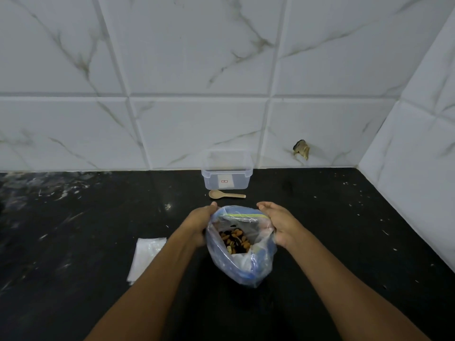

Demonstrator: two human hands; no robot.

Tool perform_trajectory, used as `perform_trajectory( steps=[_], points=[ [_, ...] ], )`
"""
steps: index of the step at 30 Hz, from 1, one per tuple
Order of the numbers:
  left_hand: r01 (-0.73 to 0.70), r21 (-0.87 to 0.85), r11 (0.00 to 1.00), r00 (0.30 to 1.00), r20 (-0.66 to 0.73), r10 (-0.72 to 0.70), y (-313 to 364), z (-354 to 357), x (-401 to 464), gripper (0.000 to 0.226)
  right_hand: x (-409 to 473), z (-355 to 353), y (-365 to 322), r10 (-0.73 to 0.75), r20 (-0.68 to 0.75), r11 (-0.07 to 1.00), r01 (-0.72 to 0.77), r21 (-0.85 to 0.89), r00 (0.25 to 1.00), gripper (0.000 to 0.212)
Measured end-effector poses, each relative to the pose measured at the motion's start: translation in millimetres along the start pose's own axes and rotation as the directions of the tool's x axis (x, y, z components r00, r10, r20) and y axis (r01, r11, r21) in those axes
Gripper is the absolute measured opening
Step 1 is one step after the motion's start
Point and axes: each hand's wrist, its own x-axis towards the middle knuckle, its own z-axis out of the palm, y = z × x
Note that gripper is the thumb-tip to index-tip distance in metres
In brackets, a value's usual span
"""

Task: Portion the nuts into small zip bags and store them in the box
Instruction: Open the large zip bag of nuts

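Only one label in sight: a white sticker (226, 181) on the front wall of the clear plastic box (243, 179) at the back of the counter. A small red mark near the sticker's middle, too small and blurred to read. No other text, brand or number legible anywhere.

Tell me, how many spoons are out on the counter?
1. The spoon lies flat on the black counter, just in front of the clear plastic box by the wall, beyond the big bag of nuts. The bag or arms could hide another.
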Motion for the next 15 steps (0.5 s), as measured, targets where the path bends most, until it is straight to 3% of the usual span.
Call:
perform_trajectory(
  steps=[2,4,7,9,12,15],
  points=[
    [-0.088,0.106,0.99,0.996,0.009,0.088,2,-3,2,0.038,1,-2,7,-0.002,-0.016,1.0,0.001,-0.03,1.0,0.016],
    [-0.161,0.263,0.951,0.985,-0.014,0.17,-7,-4,-1,0.036,4,-6,20,-0.002,-0.047,0.983,-0.006,-0.186,0.999,0.02],
    [-0.188,0.488,0.852,0.958,-0.101,0.269,-36,-9,-19,0.04,6,-12,32,-0.015,-0.073,0.904,-0.017,-0.426,0.997,0.028],
    [-0.17,0.603,0.78,0.937,-0.145,0.316,-59,-15,-37,0.049,8,-14,32,-0.121,-0.057,0.825,0.069,-0.561,0.991,0.034],
    [-0.094,0.651,0.753,0.966,-0.124,0.227,-84,-15,-63,0.05,7,-8,25,-0.289,0.148,0.663,0.309,-0.682,0.946,0.04],
    [0.005,0.621,0.783,0.993,-0.096,0.07,-93,-1,-72,0.041,12,6,30,-0.297,0.369,0.415,0.467,-0.781,0.881,0.047]
  ],
)
